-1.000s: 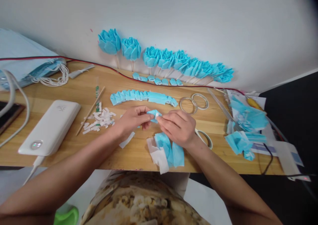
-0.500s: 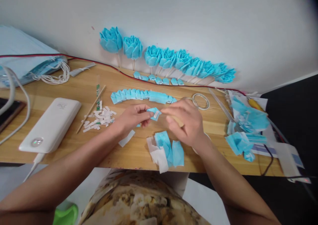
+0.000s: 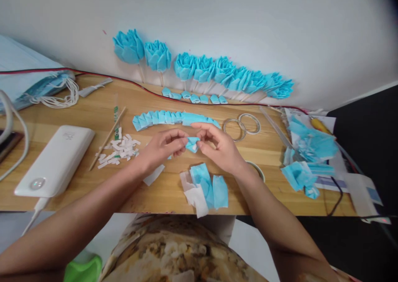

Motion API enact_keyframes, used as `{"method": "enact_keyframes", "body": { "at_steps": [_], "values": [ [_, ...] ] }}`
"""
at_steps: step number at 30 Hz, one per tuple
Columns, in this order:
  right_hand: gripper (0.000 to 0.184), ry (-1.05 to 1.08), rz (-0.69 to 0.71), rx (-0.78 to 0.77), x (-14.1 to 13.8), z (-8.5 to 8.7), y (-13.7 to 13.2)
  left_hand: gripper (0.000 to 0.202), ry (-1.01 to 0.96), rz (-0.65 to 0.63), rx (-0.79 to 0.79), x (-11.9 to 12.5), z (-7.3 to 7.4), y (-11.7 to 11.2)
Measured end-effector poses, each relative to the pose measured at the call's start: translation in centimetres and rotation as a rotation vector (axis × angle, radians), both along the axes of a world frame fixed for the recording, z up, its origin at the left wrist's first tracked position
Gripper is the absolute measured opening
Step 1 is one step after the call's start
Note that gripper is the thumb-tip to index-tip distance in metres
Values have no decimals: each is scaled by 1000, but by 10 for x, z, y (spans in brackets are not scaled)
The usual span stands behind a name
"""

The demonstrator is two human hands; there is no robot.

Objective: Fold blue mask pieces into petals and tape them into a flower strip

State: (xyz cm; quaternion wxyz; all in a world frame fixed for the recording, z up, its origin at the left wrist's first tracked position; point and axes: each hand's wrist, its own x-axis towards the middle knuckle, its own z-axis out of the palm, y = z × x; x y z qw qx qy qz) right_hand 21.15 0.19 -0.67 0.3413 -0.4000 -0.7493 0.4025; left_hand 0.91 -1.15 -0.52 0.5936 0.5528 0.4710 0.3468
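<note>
Head view: left hand and right hand both pinch the folded blue piece; press its white tab, probably tape, flat with folds aligned.

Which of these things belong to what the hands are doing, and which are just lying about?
In hand: left hand and right hand pinching the folded blue piece; cut blue pieces nearby.
Lying about: power bank, tape rings, wooden stick, white scraps, blue flowers.
</note>
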Motion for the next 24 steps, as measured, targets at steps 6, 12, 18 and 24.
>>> {"method": "enact_keyframes", "body": {
  "at_steps": [6,12,18,24],
  "values": [
    [36,122,-114,-12,-3,-10,-4,30,50,-10,33,7,-1,-1],
    [36,195,-89,-118,-6,-10,-5,24,6,82,39,7,-7,2],
    [41,225,14,-214,-1,-10,-2,25,44,107,-8,3,-7,2],
    [42,224,28,-263,0,-7,-2,25,61,94,46,3,-9,3]
  ]
}}
